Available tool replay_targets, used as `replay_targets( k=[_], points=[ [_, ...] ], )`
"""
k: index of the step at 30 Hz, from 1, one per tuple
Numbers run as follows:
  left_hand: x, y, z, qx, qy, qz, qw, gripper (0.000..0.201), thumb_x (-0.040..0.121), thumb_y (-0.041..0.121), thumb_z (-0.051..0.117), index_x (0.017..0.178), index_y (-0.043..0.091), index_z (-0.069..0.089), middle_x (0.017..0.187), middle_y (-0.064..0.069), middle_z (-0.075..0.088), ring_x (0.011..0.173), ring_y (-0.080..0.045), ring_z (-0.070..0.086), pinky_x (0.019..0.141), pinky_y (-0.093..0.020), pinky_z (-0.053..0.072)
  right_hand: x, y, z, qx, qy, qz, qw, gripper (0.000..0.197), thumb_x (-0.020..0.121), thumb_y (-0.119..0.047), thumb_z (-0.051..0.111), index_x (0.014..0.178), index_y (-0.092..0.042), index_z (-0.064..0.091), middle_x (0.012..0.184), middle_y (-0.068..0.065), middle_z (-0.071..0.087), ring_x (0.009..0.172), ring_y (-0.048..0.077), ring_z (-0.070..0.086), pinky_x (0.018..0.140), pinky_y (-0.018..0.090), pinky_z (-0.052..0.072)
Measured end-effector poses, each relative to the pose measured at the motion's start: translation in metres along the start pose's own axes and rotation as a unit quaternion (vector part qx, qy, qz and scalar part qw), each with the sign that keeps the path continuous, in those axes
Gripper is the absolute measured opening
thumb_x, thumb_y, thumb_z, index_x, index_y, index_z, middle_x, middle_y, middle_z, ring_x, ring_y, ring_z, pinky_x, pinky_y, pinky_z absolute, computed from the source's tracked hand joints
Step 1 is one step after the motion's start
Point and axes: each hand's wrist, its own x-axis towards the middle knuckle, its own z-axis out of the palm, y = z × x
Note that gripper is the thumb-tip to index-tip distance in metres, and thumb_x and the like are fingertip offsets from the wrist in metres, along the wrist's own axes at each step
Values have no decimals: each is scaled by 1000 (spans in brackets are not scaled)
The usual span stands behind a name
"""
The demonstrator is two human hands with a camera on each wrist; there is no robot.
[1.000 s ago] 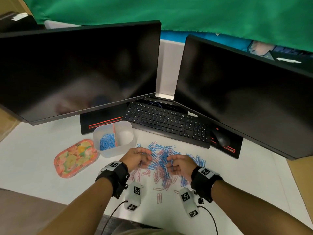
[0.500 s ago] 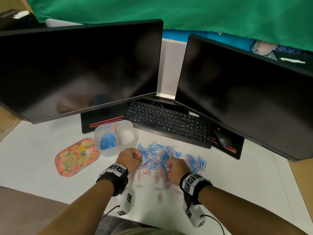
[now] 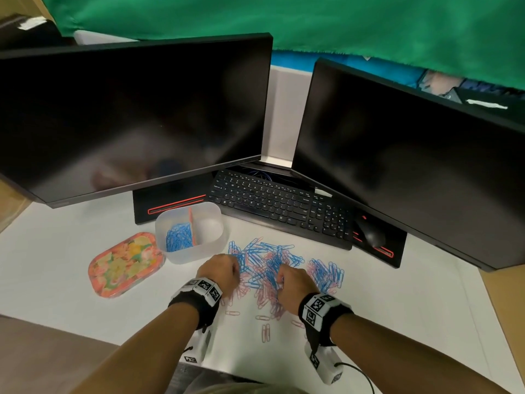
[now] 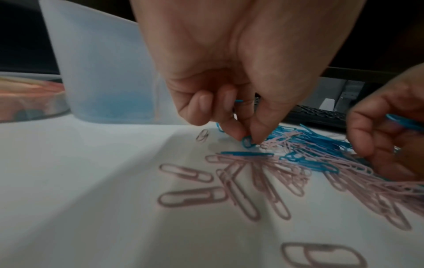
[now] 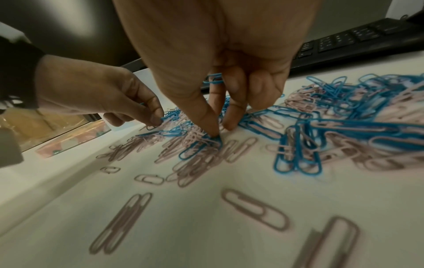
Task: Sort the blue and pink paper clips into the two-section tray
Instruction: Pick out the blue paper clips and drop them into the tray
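Observation:
A mixed pile of blue and pink paper clips (image 3: pixel 264 265) lies on the white desk. The translucent two-section tray (image 3: pixel 199 251) stands left of the pile, with blue clips (image 3: pixel 177 240) in its left section and nothing visible in its right one. My left hand (image 4: pixel 249 139) pinches a blue clip (image 4: pixel 246 143) at the pile's left edge and keeps more blue under its curled fingers. At the pile's middle, my right hand (image 5: pixel 221 130) presses its thumb on a blue clip (image 5: pixel 199 147) and holds blue clips (image 5: pixel 213 80) in its curled fingers.
A flowered pink lid (image 3: pixel 125 264) lies left of the tray. Just behind the pile sit a black keyboard (image 3: pixel 281 206) and mouse (image 3: pixel 370 234). Two dark monitors (image 3: pixel 127 115) overhang the back. Loose pink clips (image 3: pixel 265 332) lie scattered toward me.
Both hands have gone from loosely spread above the pile to knuckles-up with the fingertips down in the clips. They shifted slightly forward.

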Motion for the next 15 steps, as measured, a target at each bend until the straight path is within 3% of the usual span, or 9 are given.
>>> replay_targets(
  k=[4,6,11,15],
  points=[
    [-1,-6,0,-59,9,-14,998,15,84,17,55,75,29,58,89,1,69,85,-21,63,78,-28,51,-2,2,7,-1,15,-13,1000,20,81,-14,68,90,-19,51,89,-2,57,74,16,55,60,21,43],
    [-2,-7,0,-86,7,-10,996,15,85,14,56,80,28,61,90,1,69,85,-20,64,78,-24,49,-2,0,10,2,17,-16,1000,20,81,-17,69,90,-20,50,90,-1,57,73,16,54,58,21,42],
    [-3,-5,0,-148,9,3,989,34,87,4,50,109,23,67,95,1,69,87,-16,62,80,-18,45,-2,-5,8,-10,6,-8,1000,29,79,7,55,97,-16,54,91,2,58,79,20,59,66,29,51],
    [-4,-2,-2,-155,5,12,988,28,87,6,53,104,20,71,98,1,69,87,-13,60,80,-15,42,0,-5,4,-20,8,-11,1000,35,76,14,45,93,-15,52,86,4,59,73,21,56,65,31,50]
  ],
)
